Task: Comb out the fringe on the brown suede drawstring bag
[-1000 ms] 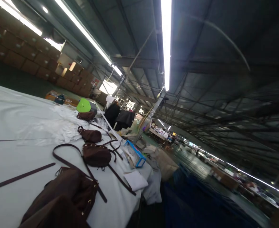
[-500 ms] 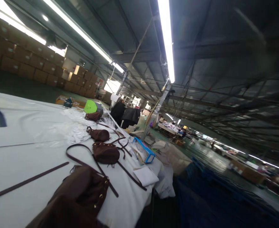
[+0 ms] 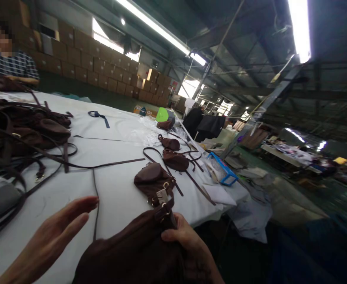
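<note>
A dark brown leather bag (image 3: 132, 252) fills the lower middle of the head view. My right hand (image 3: 185, 236) grips it near the buckled strap at its top, the thumb pressed on the leather. A small pale tag (image 3: 162, 196) shows beside that buckle. My left hand (image 3: 64, 225) hovers left of the bag, apart from it, fingers extended and holding nothing. Just beyond lies another brown bag (image 3: 151, 177) with gold-coloured eyelets. Farther along, a smaller brown bag (image 3: 176, 161) rests with its straps spread out.
Brown bags and straps lie heaped (image 3: 28, 134) on the white-covered table (image 3: 117, 197). A grey object (image 3: 2, 197) sits at the left edge. A blue frame (image 3: 225, 169) stands near the right edge. Across the table is a person in a checked shirt (image 3: 25, 65). Cartons (image 3: 84, 59) line the wall.
The view has swung left, bringing the heap of bags and the other person into sight. Both my hands now show, the right one on a bag.
</note>
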### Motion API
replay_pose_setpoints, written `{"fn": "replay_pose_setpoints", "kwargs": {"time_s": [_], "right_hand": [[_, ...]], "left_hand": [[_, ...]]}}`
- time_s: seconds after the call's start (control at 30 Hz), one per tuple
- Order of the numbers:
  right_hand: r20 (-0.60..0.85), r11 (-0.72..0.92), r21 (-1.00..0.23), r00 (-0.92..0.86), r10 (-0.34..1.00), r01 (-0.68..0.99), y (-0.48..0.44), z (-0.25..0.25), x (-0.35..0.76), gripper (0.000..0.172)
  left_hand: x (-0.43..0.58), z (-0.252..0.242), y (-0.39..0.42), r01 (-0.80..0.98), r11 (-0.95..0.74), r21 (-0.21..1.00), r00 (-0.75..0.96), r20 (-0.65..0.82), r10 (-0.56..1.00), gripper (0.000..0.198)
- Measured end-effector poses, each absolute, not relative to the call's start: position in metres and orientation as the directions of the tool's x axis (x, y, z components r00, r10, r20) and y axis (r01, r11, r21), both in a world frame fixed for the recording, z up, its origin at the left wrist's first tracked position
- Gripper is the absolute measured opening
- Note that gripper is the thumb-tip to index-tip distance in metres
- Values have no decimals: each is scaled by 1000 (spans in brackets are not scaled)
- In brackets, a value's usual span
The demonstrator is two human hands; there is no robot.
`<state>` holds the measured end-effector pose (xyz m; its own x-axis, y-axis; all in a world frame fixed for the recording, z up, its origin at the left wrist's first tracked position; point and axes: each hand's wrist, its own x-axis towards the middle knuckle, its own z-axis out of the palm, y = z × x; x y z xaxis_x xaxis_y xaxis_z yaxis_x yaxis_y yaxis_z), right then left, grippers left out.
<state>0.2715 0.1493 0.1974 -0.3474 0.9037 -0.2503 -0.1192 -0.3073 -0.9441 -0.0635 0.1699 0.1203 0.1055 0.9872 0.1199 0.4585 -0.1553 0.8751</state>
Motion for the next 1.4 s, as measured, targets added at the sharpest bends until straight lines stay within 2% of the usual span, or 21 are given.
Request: {"fn": "replay_pose_setpoints", "kwargs": {"time_s": [0.07, 0.13, 0.2, 0.27, 0.33, 0.4, 0.5, 0.57, 0.63, 0.73, 0.87, 0.97, 1.03, 1.1, 1.2, 1.33, 1.4], "right_hand": [[-284, -333, -941, -395, 874, -60, 144, 201, 269, 41], [-287, -324, -946, -401, 870, -28, 144, 200, 269, 37], [-283, -315, -949, -398, 873, -17, 146, 195, 271, 36], [-282, -309, -951, -384, 879, -8, 149, 188, 278, 36], [-279, -298, -954, -352, 894, -2, 153, 179, 285, 37], [-257, -270, -963, -303, 918, -3, 160, 170, 292, 37], [-197, -208, -978, -220, 955, -30, 177, 158, 298, 39], [-163, -171, -985, -149, 975, -36, 193, 151, 302, 40], [-151, -154, -988, -89, 984, -20, 210, 145, 306, 41], [-166, -165, -986, -57, 985, 26, 231, 132, 316, 41], [-194, -193, -975, 3, 981, 112, 240, 111, 332, 46], [-210, -221, -954, 76, 975, 201, 234, 98, 350, 53], [-213, -245, -936, 145, 966, 254, 225, 94, 365, 65], [-184, -256, -916, 243, 952, 310, 210, 94, 382, 75], [-97, -246, -876, 347, 933, 414, 181, 97, 402, 81], [-68, -217, -854, 313, 947, 472, 142, 95, 399, 87], [-106, -219, -864, 261, 959, 454, 129, 90, 382, 79]], "left_hand": [[-35, 151, 174, 211, -129, 969, 375, 41, 926, 64], [-1, 169, 170, 120, -36, 992, 653, -51, 756, 73], [28, 172, 162, 43, 9, 999, 779, -40, 625, 75], [46, 164, 156, -11, 30, 999, 790, -9, 613, 70], [53, 156, 159, 41, 15, 999, 764, -41, 643, 59], [53, 157, 172, 164, -71, 984, 754, -78, 652, 47], [55, 175, 210, 295, -287, 911, 792, -65, 608, 35], [63, 186, 241, 391, -466, 794, 810, -56, 583, 33], [73, 188, 267, 572, -613, 546, 763, -78, 642, 32], [91, 173, 289, 732, -554, 397, 633, -95, 768, 44], [111, 147, 296, 774, -522, 358, 580, -70, 812, 60], [120, 138, 308, 745, -573, 342, 622, -46, 782, 54], [125, 135, 321, 708, -618, 342, 664, -27, 747, 48], [131, 132, 336, 681, -648, 340, 691, -6, 723, 44], [144, 125, 355, 657, -671, 344, 712, 8, 702, 43], [163, 114, 371, 637, -678, 368, 732, -11, 682, 49], [167, 109, 376, 631, -677, 379, 740, -29, 672, 49]]}}
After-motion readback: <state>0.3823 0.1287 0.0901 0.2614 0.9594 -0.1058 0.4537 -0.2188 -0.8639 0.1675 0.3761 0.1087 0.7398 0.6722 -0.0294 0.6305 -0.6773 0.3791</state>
